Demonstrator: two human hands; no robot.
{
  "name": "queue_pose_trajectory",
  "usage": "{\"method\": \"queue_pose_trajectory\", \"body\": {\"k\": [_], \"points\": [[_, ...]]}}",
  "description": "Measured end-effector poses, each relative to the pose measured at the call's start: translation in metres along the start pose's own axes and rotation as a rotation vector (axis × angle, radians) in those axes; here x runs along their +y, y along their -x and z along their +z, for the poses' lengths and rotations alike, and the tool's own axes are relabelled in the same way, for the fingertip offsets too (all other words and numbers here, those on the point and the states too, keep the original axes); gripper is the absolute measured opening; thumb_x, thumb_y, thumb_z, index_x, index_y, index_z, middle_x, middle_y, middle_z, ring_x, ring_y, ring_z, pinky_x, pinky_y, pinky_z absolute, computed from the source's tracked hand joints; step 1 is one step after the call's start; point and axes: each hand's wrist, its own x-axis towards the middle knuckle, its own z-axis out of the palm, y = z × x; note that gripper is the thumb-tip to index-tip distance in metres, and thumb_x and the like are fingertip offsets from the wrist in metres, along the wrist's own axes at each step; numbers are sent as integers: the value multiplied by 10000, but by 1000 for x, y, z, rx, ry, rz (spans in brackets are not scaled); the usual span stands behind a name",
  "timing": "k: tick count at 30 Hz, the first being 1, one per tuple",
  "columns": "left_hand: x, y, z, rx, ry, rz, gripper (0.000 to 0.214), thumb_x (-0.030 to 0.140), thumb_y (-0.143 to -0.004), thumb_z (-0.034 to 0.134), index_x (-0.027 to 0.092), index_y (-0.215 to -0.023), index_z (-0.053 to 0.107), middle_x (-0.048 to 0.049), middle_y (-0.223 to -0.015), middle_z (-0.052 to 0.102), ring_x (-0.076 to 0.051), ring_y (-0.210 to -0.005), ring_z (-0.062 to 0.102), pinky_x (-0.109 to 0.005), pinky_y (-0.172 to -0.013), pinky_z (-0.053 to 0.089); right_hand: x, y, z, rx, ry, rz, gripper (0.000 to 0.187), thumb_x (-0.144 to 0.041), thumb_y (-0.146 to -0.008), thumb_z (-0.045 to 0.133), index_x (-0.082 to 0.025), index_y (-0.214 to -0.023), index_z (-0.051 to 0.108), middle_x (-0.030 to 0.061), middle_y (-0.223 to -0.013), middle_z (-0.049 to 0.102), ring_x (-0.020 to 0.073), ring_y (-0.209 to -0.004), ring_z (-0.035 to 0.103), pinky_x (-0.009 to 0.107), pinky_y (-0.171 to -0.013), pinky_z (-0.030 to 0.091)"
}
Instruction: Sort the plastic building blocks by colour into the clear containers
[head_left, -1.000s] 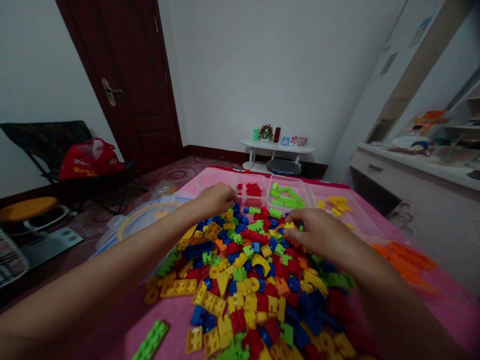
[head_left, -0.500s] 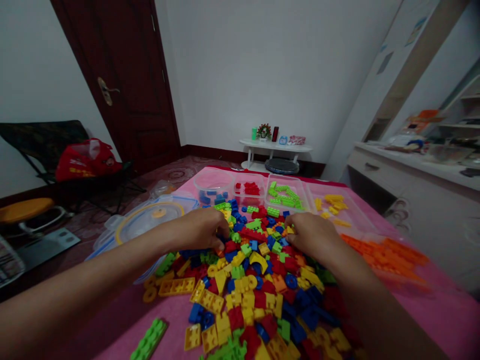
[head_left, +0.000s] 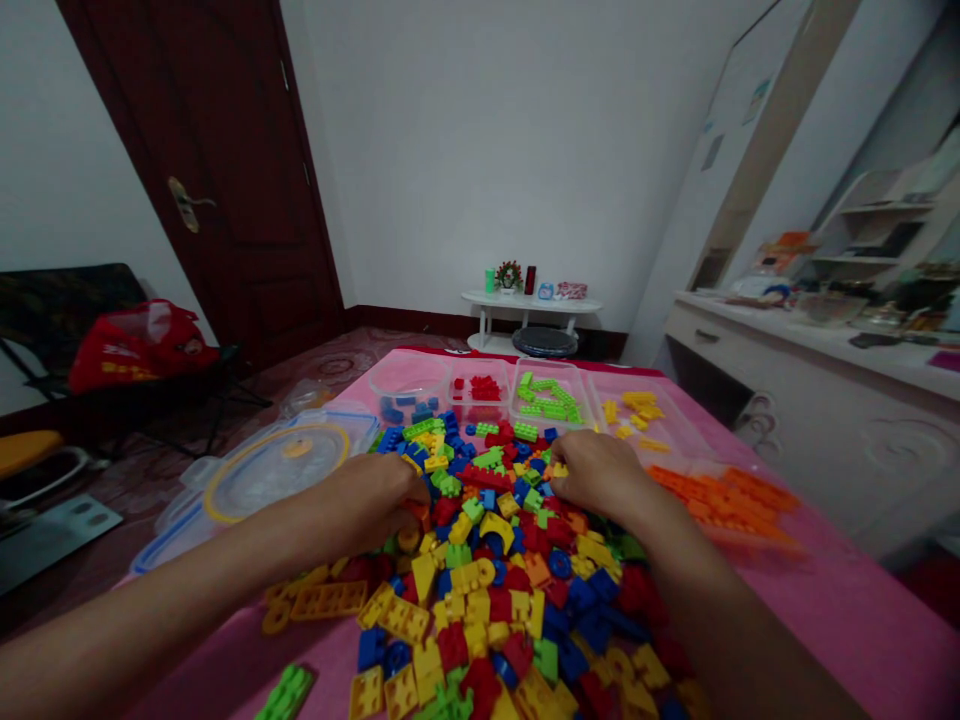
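Note:
A big heap of plastic building bricks (head_left: pixel 495 570) in red, blue, yellow, green and orange covers the pink table (head_left: pixel 825 620). My left hand (head_left: pixel 371 500) rests on the heap's left side, fingers curled round an orange-red brick (head_left: pixel 420 512). My right hand (head_left: pixel 592 472) lies on the heap's far right part, fingers pinched over small bricks; what they hold is hidden. Behind the heap stand clear tubs: one with blue bricks (head_left: pixel 409 385), one with red bricks (head_left: pixel 484 388), one with green bricks (head_left: pixel 547 395). Yellow bricks (head_left: pixel 634 410) and orange bricks (head_left: pixel 720 495) lie at the right.
A clear lid with a yellow ring (head_left: pixel 277 465) sits at the table's left edge. A dark door (head_left: pixel 202 180), a chair with a red bag (head_left: pixel 135 345), a small white table (head_left: pixel 529 305) and a white counter (head_left: pixel 825 390) surround the table.
My left hand came back from the tubs at the far side and down onto the heap's left part. My right hand drew slightly nearer. The camera view tilted and shifted.

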Motion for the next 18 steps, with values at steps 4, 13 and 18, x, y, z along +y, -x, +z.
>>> {"method": "queue_pose_trajectory", "body": {"k": [4, 13, 18], "points": [[8, -10, -20, 87, 291, 14, 207, 356, -769, 585, 180, -708, 675, -17, -609, 612, -120, -554, 516, -203, -522, 333, 7, -1, -5, 45, -207, -78, 131, -259, -685, 552, -181, -710, 654, 37, -708, 654, 158, -660, 585, 235, -533, 318], [37, -64, 15, 27, 1794, -312, 105, 201, -768, 566, 137, -849, 545, -62, -758, 648, -145, -684, 662, -208, -606, 520, 1, 4, -3, 106, -144, -43, 172, -296, -708, 581, -204, -825, 668, 57, -849, 677, 193, -794, 602, 252, -590, 318], [43, -71, 25, -43, 2086, -262, 217, 214, -802, 518, 113, -994, 532, -134, -897, 675, -205, -788, 691, -253, -669, 554, -4, 0, 6, 105, -53, 15, 219, -203, -721, 549, -194, -903, 670, 89, -916, 684, 211, -839, 617, 262, -611, 341]]}}
